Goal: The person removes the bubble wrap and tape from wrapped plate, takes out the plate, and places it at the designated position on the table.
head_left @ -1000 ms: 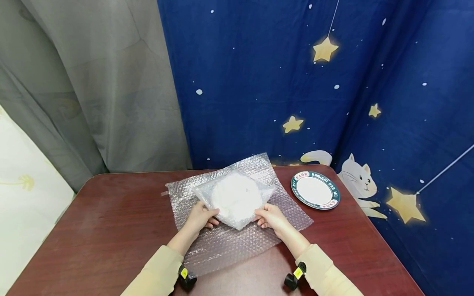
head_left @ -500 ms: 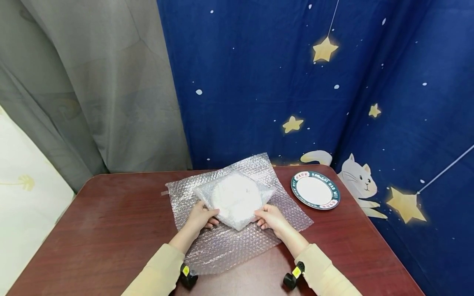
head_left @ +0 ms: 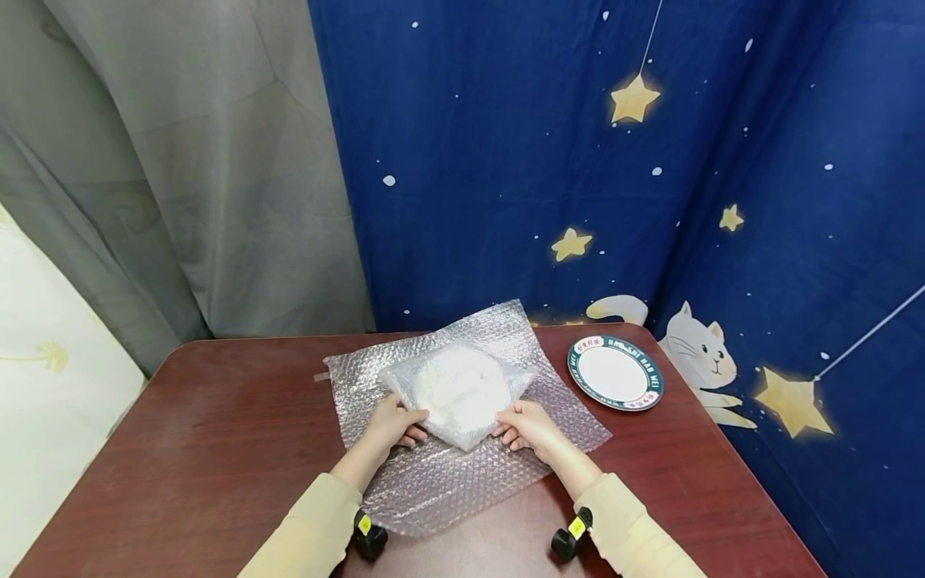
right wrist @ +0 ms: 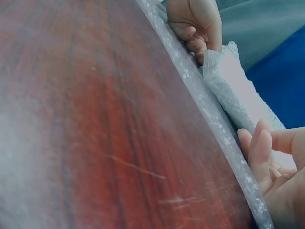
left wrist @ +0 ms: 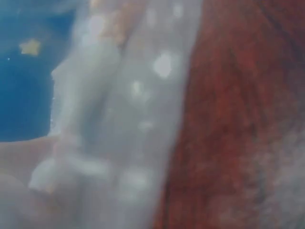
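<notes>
A round white thing, seen dimly through its wrapping, makes up a folded bubble-wrap bundle (head_left: 462, 393) in the middle of the head view. My left hand (head_left: 393, 421) pinches the bundle's near left edge between thumb and fingers. At the near right edge, my right hand (head_left: 531, 427) grips it the same way. Under the bundle lies a large flat bubble-wrap sheet (head_left: 441, 490). The right wrist view shows both hands at the wrapped bundle (right wrist: 238, 86). In the left wrist view, bubble wrap (left wrist: 143, 109) fills the middle, blurred.
A plate (head_left: 614, 372) with a green patterned rim and white centre lies at the table's far right. The dark red wooden table (head_left: 217, 449) extends on both sides of the sheet. Behind it hang a grey curtain (head_left: 238, 160) and a blue starry curtain (head_left: 491, 160).
Both hands keep their hold in nearly the same place. The bundle's far edge appears slightly lower, and the glare on its top has softened.
</notes>
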`<state>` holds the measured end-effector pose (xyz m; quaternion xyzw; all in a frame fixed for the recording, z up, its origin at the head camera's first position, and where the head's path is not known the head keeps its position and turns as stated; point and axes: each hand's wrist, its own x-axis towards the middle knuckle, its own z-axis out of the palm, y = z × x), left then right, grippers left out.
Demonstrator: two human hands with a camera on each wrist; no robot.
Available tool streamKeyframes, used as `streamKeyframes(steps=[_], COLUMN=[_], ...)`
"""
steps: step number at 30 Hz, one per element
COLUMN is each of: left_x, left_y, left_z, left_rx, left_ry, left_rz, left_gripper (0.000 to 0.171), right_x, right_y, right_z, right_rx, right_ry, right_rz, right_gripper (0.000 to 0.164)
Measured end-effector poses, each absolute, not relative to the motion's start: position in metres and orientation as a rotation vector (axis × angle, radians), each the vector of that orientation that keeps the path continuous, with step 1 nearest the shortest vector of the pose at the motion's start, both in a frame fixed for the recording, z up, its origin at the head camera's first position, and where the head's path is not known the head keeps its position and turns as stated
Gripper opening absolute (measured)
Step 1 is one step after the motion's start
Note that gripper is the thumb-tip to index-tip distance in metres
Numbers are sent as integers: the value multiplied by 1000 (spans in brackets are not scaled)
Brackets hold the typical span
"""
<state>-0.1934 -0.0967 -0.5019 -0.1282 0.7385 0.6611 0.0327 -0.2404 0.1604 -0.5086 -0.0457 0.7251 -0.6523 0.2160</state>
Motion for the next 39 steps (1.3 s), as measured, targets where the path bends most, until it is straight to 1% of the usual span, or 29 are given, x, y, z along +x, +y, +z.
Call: streamKeyframes(steps=[12, 16, 23, 28, 33, 39], left_x=[-199, -200, -202, -201, -195, -201], left_y=[-106, -107, -109, -110, -110, -110], left_z=[-497, -498, -499, -499, -489, -500], left_rx=[-398, -427, -452, -425, -382, -400], left_ry=[2108, 2074, 2062, 2065, 2061, 2115], left_rz=[2042, 2041, 2029, 2028, 2034, 2019], left_gripper=[20, 20, 19, 19, 20, 18], right_x=[-242, -242, -242, -239, -236, -235], right_y=[161, 160, 159, 158, 157, 158], right_z=[-503, -503, -503, -501, -493, -481], right_rx=[-129, -123, -112, -114, -173, -245], right_ry=[2001, 2018, 2069, 2144, 2282, 2455], right_rz=[-1733, -1699, -1632, -1578, -1471, -1300], right_gripper=[14, 14, 18, 23, 26, 26])
